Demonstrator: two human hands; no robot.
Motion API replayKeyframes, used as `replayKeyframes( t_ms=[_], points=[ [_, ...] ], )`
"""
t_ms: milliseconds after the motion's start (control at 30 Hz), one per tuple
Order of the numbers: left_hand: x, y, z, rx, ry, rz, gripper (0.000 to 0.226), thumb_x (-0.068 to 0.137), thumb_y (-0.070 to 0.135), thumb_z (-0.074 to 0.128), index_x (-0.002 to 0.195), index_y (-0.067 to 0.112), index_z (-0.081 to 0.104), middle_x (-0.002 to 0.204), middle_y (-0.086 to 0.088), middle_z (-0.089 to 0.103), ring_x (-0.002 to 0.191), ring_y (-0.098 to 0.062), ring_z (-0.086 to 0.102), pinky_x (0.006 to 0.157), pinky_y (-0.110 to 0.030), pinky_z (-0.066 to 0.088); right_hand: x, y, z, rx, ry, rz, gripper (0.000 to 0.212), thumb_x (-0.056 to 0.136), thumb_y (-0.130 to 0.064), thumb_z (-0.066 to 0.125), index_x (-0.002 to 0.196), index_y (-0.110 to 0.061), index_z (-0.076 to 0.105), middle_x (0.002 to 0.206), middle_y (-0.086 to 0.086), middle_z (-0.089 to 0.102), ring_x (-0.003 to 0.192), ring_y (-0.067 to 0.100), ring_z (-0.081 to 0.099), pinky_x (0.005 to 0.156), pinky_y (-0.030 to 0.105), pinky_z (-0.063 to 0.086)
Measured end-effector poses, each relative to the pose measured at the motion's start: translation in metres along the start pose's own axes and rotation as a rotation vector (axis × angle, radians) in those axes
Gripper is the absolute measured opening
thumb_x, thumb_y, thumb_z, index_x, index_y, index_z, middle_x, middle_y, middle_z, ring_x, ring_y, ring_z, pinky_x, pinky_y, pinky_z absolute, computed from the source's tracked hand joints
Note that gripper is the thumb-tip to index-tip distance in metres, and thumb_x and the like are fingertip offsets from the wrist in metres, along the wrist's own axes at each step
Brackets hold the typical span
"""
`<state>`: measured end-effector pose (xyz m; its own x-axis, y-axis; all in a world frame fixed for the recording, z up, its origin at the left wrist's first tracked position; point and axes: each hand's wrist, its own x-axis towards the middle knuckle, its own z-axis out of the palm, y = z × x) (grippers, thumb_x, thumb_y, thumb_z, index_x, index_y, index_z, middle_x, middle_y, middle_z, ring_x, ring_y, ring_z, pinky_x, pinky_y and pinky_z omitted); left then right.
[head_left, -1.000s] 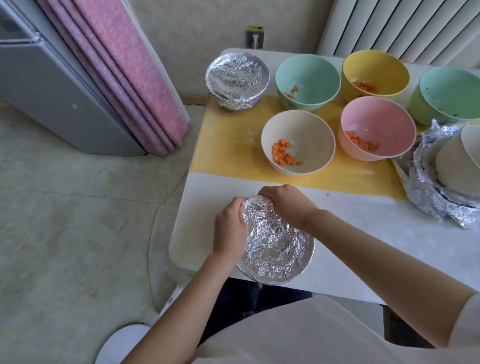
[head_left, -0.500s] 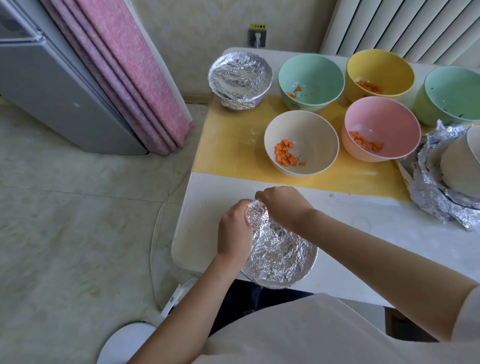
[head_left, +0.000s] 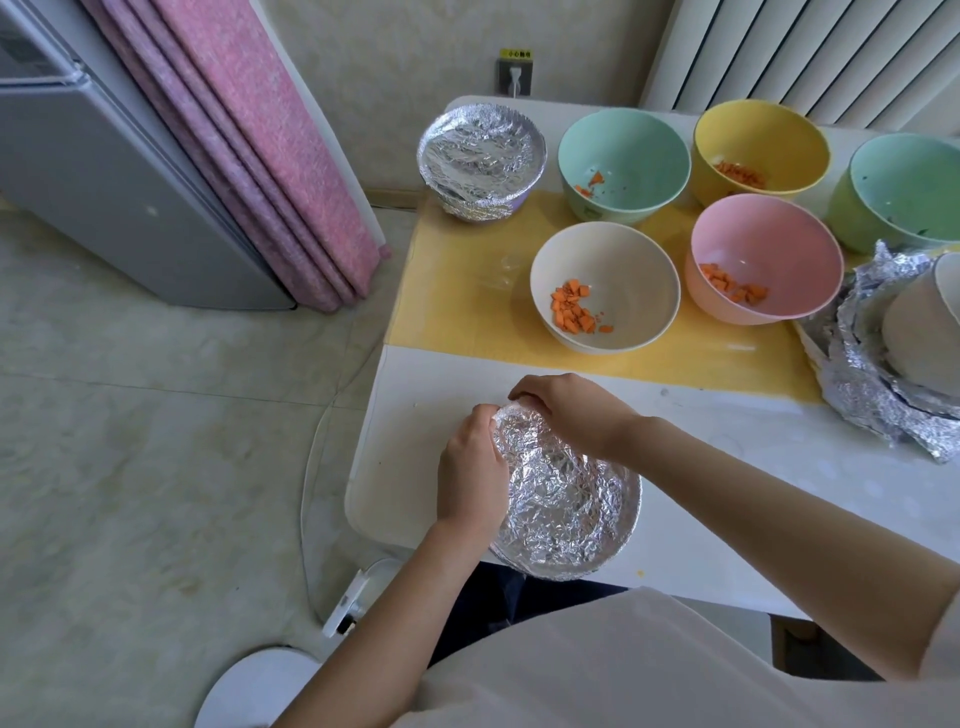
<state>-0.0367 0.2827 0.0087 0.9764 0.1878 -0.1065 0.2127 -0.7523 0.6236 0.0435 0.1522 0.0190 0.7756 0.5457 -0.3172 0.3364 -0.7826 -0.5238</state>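
A bowl covered in crinkled silver foil (head_left: 563, 499) sits at the near edge of the white table (head_left: 779, 467). My left hand (head_left: 470, 470) grips its left rim, fingers curled over the foil edge. At the far rim my right hand (head_left: 571, 418) pinches the foil with curled fingers. The bowl under the foil is hidden.
A second foil-covered bowl (head_left: 482, 158) stands at the back left on a yellow mat (head_left: 457, 296). Cream (head_left: 605, 291), pink (head_left: 763, 257), yellow (head_left: 761, 148) and mint (head_left: 623, 161) bowls hold diced carrot. Another green bowl (head_left: 904, 192) and loose foil (head_left: 872, 384) under white bowls lie right.
Both hands have shifted slightly along the far-left part of the foil rim, still working the foil edge. The bowl stays in place.
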Motion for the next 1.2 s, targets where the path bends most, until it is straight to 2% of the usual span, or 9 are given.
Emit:
replayKeyframes(
  t_ms=[167,333,433,500,700,867,967,1067,1200],
  points=[
    [-0.008,-0.005,-0.003,0.019,-0.058,-0.051,0.027,0.095,0.003,0.038,0.117,0.009,0.052,0.101,-0.012,0.062,0.089,-0.03,0.056,0.067,-0.031,0.035,-0.011,0.015,0.003,0.082,0.013,0.004,0.028,0.099,-0.024,0.042,0.112,-0.009,0.063,0.099,0.009,0.069,0.088,0.028,0.061,0.077,0.038,0.045],
    [-0.001,-0.002,-0.001,-0.072,-0.052,0.02,0.031,0.099,0.009,0.037,0.125,0.007,0.053,0.126,-0.006,0.056,0.114,-0.022,0.052,0.091,-0.021,0.035,-0.012,0.015,0.006,0.05,0.051,0.006,0.027,0.099,-0.024,0.043,0.106,-0.007,0.063,0.089,0.012,0.069,0.08,0.03,0.06,0.073,0.04,0.044],
    [0.004,-0.002,0.0,-0.095,-0.025,0.014,0.023,0.097,0.008,0.041,0.112,0.007,0.06,0.084,-0.004,0.06,0.077,-0.024,0.055,0.062,-0.019,0.03,-0.013,0.015,0.006,0.04,0.056,0.002,0.026,0.099,-0.022,0.044,0.093,-0.003,0.06,0.073,0.013,0.063,0.066,0.03,0.052,0.063,0.037,0.037],
    [0.005,-0.002,-0.002,-0.098,-0.008,-0.008,0.02,0.096,0.007,0.043,0.105,0.005,0.062,0.07,-0.005,0.055,0.061,-0.019,0.043,0.056,-0.02,0.023,-0.012,0.014,0.005,0.04,0.058,0.002,0.023,0.099,-0.019,0.045,0.087,-0.004,0.058,0.067,0.01,0.056,0.063,0.028,0.046,0.06,0.033,0.03],
    [0.003,0.0,-0.003,-0.088,0.02,0.045,0.021,0.096,0.005,0.045,0.105,0.007,0.063,0.08,-0.011,0.067,0.067,-0.023,0.056,0.057,-0.018,0.026,-0.014,0.013,-0.006,0.087,-0.048,-0.006,0.026,0.099,-0.018,0.043,0.1,-0.002,0.062,0.089,0.011,0.067,0.075,0.024,0.056,0.07,0.034,0.041],
    [0.008,0.01,-0.021,0.001,0.128,0.207,0.03,0.086,-0.011,0.051,0.109,0.004,0.061,0.097,-0.012,0.068,0.085,-0.029,0.065,0.067,-0.031,0.047,-0.02,0.0,-0.013,0.221,0.233,-0.109,0.026,0.098,-0.019,0.047,0.114,-0.012,0.065,0.106,-0.005,0.068,0.092,0.01,0.06,0.082,0.017,0.041],
    [0.012,0.006,-0.024,-0.017,0.184,0.304,0.039,0.08,-0.018,0.05,0.111,0.002,0.061,0.112,-0.014,0.062,0.097,-0.031,0.063,0.08,-0.036,0.053,-0.021,-0.002,-0.012,0.211,0.341,-0.148,0.026,0.096,-0.018,0.051,0.117,-0.011,0.065,0.111,0.003,0.069,0.101,0.021,0.065,0.088,0.031,0.048],
    [0.013,0.003,-0.023,-0.022,0.223,0.307,0.041,0.078,-0.02,0.053,0.108,0.006,0.063,0.104,-0.012,0.052,0.086,-0.027,0.057,0.069,-0.036,0.053,-0.021,-0.002,-0.007,0.141,0.4,-0.189,0.027,0.092,-0.013,0.055,0.118,-0.011,0.065,0.107,0.007,0.071,0.094,0.027,0.068,0.078,0.041,0.054],
    [0.011,0.003,-0.021,-0.017,0.26,0.321,0.037,0.08,-0.016,0.052,0.109,0.002,0.065,0.09,-0.009,0.043,0.077,-0.022,0.049,0.069,-0.026,0.041,-0.022,-0.008,-0.004,0.029,0.472,-0.272,0.032,0.082,-0.002,0.06,0.113,-0.008,0.067,0.104,0.006,0.072,0.085,0.025,0.07,0.066,0.03,0.056]
  ],
)
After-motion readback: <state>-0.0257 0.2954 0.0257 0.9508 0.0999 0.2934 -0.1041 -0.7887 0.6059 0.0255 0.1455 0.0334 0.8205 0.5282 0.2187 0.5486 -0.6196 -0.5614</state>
